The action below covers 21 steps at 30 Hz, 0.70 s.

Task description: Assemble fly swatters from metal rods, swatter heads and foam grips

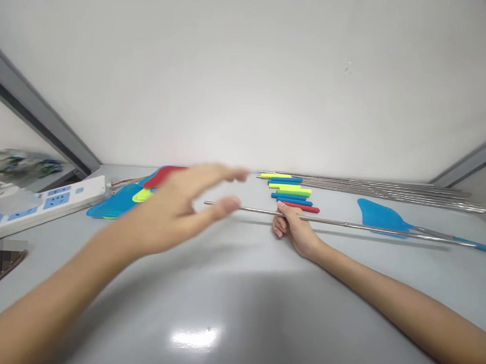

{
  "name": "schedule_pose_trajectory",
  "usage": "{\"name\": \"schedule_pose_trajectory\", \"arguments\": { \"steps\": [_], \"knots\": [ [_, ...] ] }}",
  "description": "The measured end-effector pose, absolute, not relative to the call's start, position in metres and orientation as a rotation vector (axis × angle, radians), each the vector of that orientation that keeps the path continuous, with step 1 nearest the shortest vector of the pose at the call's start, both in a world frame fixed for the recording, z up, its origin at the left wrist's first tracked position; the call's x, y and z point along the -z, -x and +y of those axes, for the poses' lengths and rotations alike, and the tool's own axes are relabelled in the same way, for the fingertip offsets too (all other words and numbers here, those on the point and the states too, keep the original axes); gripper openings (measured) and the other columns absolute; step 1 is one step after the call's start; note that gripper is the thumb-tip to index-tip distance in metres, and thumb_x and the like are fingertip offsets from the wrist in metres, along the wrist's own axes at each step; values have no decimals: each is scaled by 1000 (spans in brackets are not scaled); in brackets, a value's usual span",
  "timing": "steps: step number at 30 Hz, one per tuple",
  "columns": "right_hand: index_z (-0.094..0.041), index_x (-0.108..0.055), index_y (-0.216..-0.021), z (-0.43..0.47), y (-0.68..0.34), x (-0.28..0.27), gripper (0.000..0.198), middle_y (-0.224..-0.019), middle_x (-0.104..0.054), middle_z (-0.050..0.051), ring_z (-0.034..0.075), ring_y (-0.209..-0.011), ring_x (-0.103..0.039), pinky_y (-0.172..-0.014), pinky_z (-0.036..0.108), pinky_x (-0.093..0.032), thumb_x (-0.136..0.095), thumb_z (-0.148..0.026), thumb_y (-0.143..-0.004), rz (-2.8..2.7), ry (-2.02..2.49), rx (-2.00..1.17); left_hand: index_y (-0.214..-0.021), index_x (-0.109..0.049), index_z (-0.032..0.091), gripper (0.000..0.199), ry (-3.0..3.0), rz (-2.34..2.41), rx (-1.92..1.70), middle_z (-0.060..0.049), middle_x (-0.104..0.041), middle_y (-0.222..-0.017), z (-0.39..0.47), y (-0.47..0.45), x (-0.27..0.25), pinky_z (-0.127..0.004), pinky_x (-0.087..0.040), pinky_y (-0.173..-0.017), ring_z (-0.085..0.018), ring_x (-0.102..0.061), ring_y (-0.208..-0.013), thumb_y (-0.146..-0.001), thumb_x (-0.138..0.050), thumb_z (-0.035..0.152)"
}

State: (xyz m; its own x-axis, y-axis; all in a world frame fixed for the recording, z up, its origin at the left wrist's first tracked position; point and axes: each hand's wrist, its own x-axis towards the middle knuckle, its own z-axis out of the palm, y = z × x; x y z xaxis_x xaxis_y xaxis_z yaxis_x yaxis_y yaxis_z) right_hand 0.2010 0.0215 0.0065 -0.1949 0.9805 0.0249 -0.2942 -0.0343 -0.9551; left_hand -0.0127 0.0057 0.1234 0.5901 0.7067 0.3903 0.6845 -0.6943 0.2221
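One grey table [220, 306], everything on or above it. Longest single item: a metal rod [346, 224], slanting just above the surface, pinched near its left part by the right hand [295, 231], thumb on top, fingers curled under. Rod looks light, stiff, smooth and slick; stepped sections suggest telescopic, so it could slide or bend at the thin end. Best hold: thicker part, nearer mid-length, to stop it tipping. Left hand [184, 206], blurred, has thumb and fingers spread around the rod's thin tip; contact, cannot tell.

Counts. Spare rods [389, 191]: one bundle at back right, at least five, overlapping. Power strip [42, 204]: one, far left. Flyswatter heads: at least four; one blue head [382, 215] lying right, behind the rod, plus an overlapped pile at left with blue [114, 202], red [164, 177] and yellow [142, 195]. All look thin, flexible. Handle sleeves [304, 208]: about eight, lined up beyond the right hand: three yellow, three blue, one green, one red.
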Motion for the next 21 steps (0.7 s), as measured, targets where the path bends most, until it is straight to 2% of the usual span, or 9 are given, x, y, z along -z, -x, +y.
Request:
{"name": "schedule_pose_trajectory", "arguments": {
  "steps": [4,6,8,12,21],
  "knots": [
    [-16,-34,-40,21,-201,-9,46,-39,-33,-4,8,-37,-38,-43,23,-25,-47,-42,-76,-1130,898,-1493,-110,-45,20,32,-2926,1181,-399,-5,-52,-106,24,7,-82,-35,-34,-85,-20,-46,-98,-85,-34,35],
    [-16,-34,-40,19,-201,-10,45,-38,-32,-4,8,-37,-37,-42,23,-24,-50,-40,-74,-1126,900,-1493,-92,-51,17,30,-2879,1227,-310,-4,-56,-84,31,8,-66,-31,-38,-73,-17,-51,-79,-87,-26,32],
    [-16,-33,-39,18,-201,-12,46,-37,-29,-5,7,-36,-36,-41,23,-23,-50,-40,-74,-1105,893,-1467,-80,-50,17,32,-2821,1235,-271,-3,-53,-74,35,9,-55,-28,-38,-67,-15,-51,-70,-88,-22,30],
    [-17,-31,-35,18,-201,-12,51,-33,-22,-5,7,-33,-32,-39,23,-21,-43,-43,-77,-946,839,-1358,-76,-44,18,30,-2739,1245,-313,-1,-50,-72,34,10,-43,-26,-37,-63,-14,-48,-68,-88,-20,30],
    [-16,-30,-34,21,-202,-8,48,-33,-24,-4,7,-32,-31,-38,23,-20,-45,-33,-77,-795,844,-1309,-74,-41,19,26,-2592,1307,-402,1,-46,-69,39,15,-35,-25,-35,-62,-14,-46,-67,-88,-23,32]
  ]
}}
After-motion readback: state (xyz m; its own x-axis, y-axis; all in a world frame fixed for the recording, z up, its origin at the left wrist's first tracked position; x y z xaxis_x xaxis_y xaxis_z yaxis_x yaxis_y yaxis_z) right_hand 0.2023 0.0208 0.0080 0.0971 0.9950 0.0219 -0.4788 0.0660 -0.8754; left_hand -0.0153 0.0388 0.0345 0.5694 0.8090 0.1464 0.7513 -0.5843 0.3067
